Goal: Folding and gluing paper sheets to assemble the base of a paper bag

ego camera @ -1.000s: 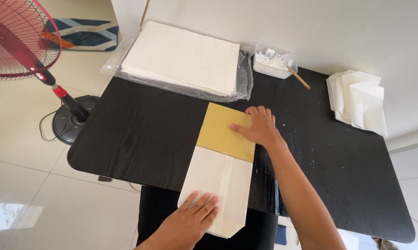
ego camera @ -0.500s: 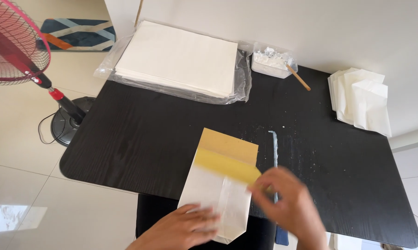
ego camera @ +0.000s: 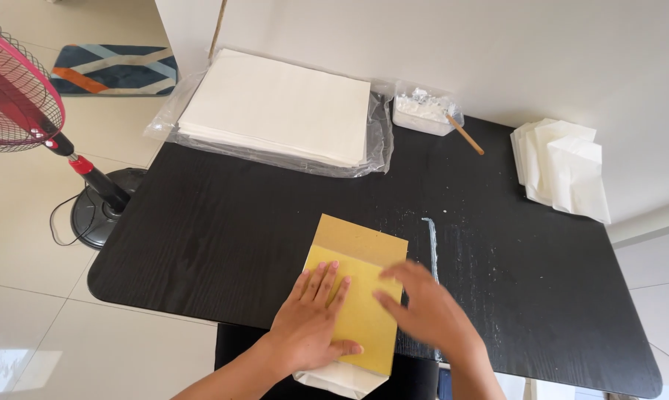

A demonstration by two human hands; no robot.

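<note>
1. At the near edge of the black worktop (ego camera: 216, 244), a yellow card (ego camera: 364, 311) is lying flat, and I am taking it as my landmark.
2. The left hand (ego camera: 312, 322) is pressing palm down on the card's left half, fingers spread wide and pointing away from the person, gripping nothing.
3. The right hand (ego camera: 427, 311) is hovering at the card's right edge, fingers loosely open; it is blurring, so I cannot tell whether it is touching the card.
4. A white paper bag (ego camera: 338, 378) is peeking out from under the card's near end, hanging over the worktop's edge.
5. A brownish strip (ego camera: 360, 238) is showing just beyond the card's far end, touching it.
6. Just right of the card, a thin white streak (ego camera: 431, 241) is running away from the person, with white specks scattering further right.
7. Well beyond the card, a stack of white sheets (ego camera: 279, 107) is sitting in clear plastic wrap at the far edge.
8. Beyond the card and to its right, a clear tub of white paste (ego camera: 422, 111) is standing just beside that stack, with a wooden stick (ego camera: 466, 135) leaning out of it.
9. Far right of the card, a pile of folded white bags (ego camera: 564, 170) is resting near the worktop's corner.
10. Off to the card's left, on the tiled floor, a red fan (ego camera: 19, 92) is standing.
</note>
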